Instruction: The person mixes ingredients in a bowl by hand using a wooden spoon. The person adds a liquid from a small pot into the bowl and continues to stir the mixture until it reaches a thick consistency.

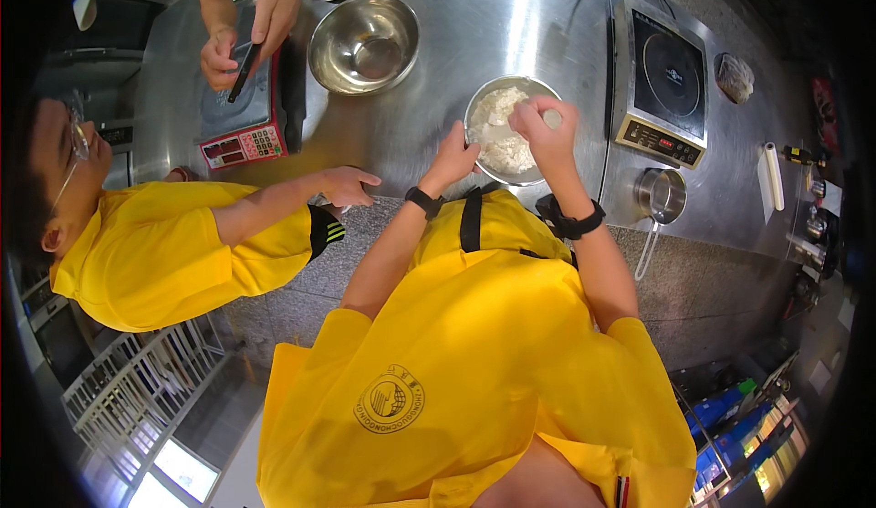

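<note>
- Shirt (474, 325): round, lettered emblem (390, 400);
- Bowl (534, 87), white powder (498, 106) inside: between hands;
- Left hand (452, 157): pinching bowl's rim;
- Right hand (550, 134): clenched round a handle (552, 118) above powder.

Yellow shirt (493, 325), front: round dark emblem (390, 399), lettering around its ring, small characters at its upper edge. Induction cooker (623, 88): pale marking within the circle of its black glass plate (671, 74); red lit readout (665, 142), too small to read. Red scale (244, 147): printed keypad (261, 142), key markings likewise illegible.
</note>
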Motion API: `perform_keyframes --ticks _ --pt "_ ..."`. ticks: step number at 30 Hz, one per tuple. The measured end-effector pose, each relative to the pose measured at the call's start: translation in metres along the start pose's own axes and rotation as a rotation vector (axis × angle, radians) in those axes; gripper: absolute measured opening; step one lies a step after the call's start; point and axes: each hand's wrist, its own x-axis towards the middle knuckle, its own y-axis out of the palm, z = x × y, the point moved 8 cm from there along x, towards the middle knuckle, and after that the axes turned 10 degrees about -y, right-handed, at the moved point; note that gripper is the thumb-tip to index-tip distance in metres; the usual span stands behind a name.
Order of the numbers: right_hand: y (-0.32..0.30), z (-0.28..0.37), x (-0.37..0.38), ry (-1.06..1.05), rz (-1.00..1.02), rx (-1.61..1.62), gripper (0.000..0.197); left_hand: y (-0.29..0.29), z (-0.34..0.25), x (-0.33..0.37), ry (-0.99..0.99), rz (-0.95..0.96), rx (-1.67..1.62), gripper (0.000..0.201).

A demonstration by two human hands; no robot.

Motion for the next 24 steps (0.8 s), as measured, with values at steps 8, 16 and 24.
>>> perform_keyframes --ticks 8,16,24 --pt "-0.002 0.009 0.040 -0.096 -0.159 -0.036 0.023 0.002 0.005 0.000 0.038 0.006 -0.008 0.023" --pt "-0.048 -0.002 0.034 -0.108 -0.078 -0.072 0.028 0.003 0.011 0.003 0.019 -0.006 -0.026 0.020" --pt "-0.075 -0.009 -0.007 0.031 -0.118 -0.068 0.028 0.003 0.011 0.002 0.016 0.013 -0.060 0.020"
